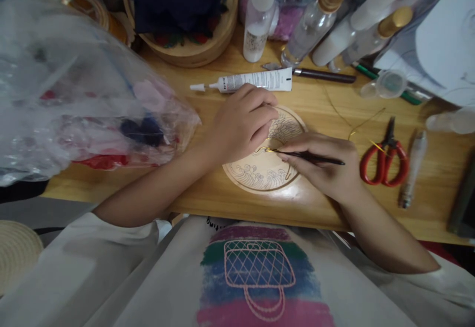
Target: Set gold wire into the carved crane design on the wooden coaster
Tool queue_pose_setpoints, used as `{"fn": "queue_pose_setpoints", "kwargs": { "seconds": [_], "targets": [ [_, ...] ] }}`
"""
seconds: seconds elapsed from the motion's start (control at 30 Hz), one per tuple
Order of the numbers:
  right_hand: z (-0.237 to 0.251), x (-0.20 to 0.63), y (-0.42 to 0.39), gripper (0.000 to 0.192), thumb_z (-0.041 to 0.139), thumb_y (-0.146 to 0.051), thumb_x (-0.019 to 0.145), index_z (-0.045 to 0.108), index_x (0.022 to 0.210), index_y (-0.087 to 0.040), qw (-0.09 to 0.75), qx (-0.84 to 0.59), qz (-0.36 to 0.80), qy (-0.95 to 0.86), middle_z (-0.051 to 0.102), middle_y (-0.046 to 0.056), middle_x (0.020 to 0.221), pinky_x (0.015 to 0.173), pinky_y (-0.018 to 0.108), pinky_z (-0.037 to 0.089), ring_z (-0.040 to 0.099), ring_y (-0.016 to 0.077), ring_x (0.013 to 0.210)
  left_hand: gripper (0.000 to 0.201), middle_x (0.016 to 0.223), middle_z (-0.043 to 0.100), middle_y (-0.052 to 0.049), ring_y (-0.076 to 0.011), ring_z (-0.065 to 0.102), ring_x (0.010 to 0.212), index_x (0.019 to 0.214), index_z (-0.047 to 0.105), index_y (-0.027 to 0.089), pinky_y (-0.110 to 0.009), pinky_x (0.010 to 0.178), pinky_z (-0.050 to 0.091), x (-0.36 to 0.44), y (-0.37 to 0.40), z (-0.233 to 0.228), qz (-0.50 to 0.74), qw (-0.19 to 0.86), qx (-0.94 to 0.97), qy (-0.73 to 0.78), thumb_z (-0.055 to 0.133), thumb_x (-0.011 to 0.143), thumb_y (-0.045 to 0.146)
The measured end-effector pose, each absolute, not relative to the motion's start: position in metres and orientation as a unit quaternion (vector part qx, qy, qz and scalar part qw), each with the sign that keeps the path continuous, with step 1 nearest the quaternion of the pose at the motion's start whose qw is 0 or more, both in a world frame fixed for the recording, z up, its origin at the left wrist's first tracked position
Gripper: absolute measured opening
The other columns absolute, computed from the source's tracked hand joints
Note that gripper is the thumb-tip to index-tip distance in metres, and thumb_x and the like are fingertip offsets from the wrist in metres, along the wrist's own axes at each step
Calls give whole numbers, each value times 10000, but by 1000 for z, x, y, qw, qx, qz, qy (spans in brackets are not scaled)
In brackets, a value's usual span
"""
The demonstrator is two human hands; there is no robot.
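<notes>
A round pale wooden disc [256, 181] lies on the table, printed with fine wave and scale line patterns. My left hand [245, 124] rests over its upper left part, fingers curled in and pressed together; the thumb and whatever the fingertips hold are hidden. Between the fingers and thumb of my right hand [322, 161] is a pair of slim black tweezers [319, 158], the tip pointing left at the disc's middle. At that tip a short gold wire [270, 150] lies bent along a drawn line. A white glue tube [256, 80] lies just above my left hand.
Red-handled pliers [385, 161] and a grey pen-like tool [413, 168] lie at right, near loose gold wire [351, 131]. A dark-handled craft knife [322, 75] and bottles [256, 25] stand behind. A plastic bag [92, 99] fills the left; a round wooden box [193, 52] sits behind.
</notes>
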State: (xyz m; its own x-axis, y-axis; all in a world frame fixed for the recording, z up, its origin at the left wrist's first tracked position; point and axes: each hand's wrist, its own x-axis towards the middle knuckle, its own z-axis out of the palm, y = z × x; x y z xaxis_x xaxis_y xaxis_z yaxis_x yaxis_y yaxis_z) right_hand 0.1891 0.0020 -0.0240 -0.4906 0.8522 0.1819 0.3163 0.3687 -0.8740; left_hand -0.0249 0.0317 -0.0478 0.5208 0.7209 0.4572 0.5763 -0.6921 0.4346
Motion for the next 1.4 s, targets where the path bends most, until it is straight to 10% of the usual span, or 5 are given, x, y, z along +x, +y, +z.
{"fn": "queue_pose_setpoints", "kwargs": {
  "seconds": [1.4],
  "targets": [
    [-22,189,3,142,749,-136,798,746,896,-240,335,-385,399,-761,774,14,852,733,289,602,730,154,776,132,1031,644,-58,-215,563,965,934,584,213,-409,860,482,-24,30,-47,325,132,854,383,468,925,151]
  ]
}}
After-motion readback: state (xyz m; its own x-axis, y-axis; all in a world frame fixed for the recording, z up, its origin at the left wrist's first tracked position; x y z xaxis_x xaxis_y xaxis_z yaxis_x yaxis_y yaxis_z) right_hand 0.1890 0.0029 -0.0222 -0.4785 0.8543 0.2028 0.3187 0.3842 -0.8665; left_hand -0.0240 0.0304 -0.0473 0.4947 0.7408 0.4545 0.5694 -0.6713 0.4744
